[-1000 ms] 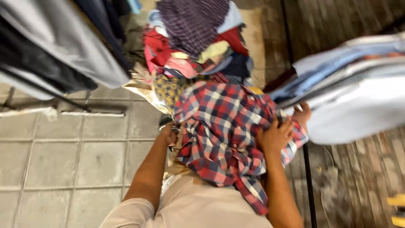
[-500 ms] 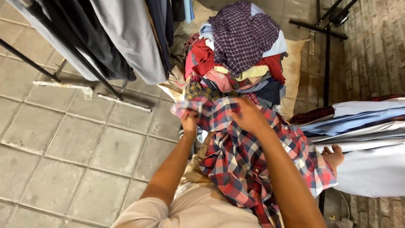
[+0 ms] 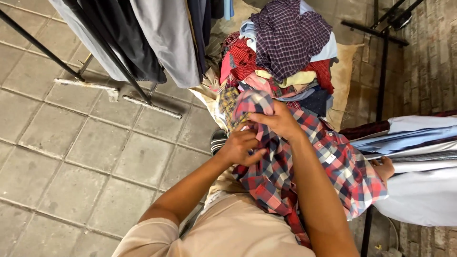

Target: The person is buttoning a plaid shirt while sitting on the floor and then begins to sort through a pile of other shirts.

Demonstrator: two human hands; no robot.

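Since a second ago both hands have climbed from the lower part of the red, white and blue plaid shirt (image 3: 304, 162) to its upper end, and the view has swung so that more of the paved floor (image 3: 71, 157) shows on the left. That shirt hangs in front of the person's body, between the forearms, with its top bunched up just below a heap of clothes (image 3: 281, 62). The right hand (image 3: 278, 121) is closed over the bunched top of the shirt, fingers curled into the cloth. The left hand (image 3: 240, 145) grips the same fabric just below and to the left, touching the right hand's side of the bundle.

Behind the shirt, the heap holds a dark purple checked garment on top, with red, yellow and pale blue pieces beneath it, all resting on a tan cloth. At upper left, grey and dark garments (image 3: 143, 38) hang from a black metal rack whose foot stands on the floor. On the right, pale blue and white shirts (image 3: 414, 157) hang on another rack, and the fingers of another person's hand (image 3: 383, 167) show at their edge, just beside the plaid shirt's hem.
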